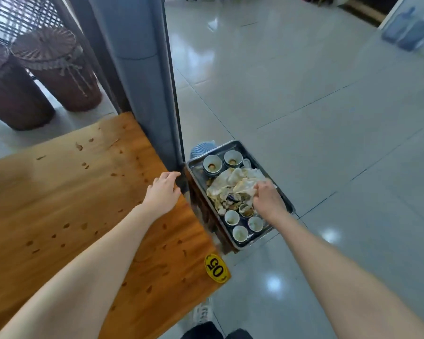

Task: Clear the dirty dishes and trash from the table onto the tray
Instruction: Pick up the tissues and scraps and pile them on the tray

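Right hand point(267, 200) pinches crumpled napkins point(233, 184) over the tray point(283, 198) — left hand point(163, 192) rests spread on the tabletop point(66, 192) edge.

- We see the table point(71, 192) as varnished wood, orange-brown and smooth, its grain clear, with dark knots and small marks.
- At its near right corner sits a glossy yellow number tag point(215, 268), which looks like plastic.
- The tray point(287, 204) looks like grey metal with a dull sheen along its rim.
- The cups point(231, 217) and bowls point(212, 163) on it look like glazed ceramic, shiny white inside.
- The napkins point(233, 184) are crumpled paper, matt and stained.
- The floor point(304, 94) is polished pale tile, glossy enough to mirror lights.
- Two stools point(59, 69) beyond the table's far edge are dark brown wicker, rough.
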`<state>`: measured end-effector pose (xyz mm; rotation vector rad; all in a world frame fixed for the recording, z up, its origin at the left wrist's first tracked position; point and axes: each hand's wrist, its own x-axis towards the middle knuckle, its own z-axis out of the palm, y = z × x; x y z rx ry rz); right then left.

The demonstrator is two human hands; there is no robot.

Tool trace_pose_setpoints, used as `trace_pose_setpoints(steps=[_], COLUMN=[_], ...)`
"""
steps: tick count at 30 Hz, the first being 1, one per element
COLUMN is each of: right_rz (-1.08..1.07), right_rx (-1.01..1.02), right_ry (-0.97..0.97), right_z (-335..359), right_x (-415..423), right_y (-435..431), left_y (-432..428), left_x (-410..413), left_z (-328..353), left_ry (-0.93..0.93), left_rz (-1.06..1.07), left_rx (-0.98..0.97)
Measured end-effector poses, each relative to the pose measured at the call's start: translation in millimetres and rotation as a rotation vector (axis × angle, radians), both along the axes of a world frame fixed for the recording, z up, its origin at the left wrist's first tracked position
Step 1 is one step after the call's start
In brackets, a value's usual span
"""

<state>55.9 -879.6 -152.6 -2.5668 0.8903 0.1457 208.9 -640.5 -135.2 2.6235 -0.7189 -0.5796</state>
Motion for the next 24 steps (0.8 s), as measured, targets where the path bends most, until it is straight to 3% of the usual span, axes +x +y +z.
trace_pose_setpoints(steps=[10, 18, 24], right_rz=[0.019, 0.167, 0.27], right_rx=[0.115, 0.191, 0.218], right_ry=[0.087, 0.303, 0.324], right_z=[-49.0, -107.2, -107.5], right_x=[35.2, 54.0, 68.4], right_y=[-50.9, -92.0, -118.6], left_y=[-86.9, -138.8, -150.0], left_x=[19.0, 30.6, 28.1], left_z=[-29.7, -63.7, -62.2], left_ry=[0.072, 0.128, 0.16], left_rz=[-0.028, 0.08, 0.176], left_rx=[0.037, 0.045, 0.065])
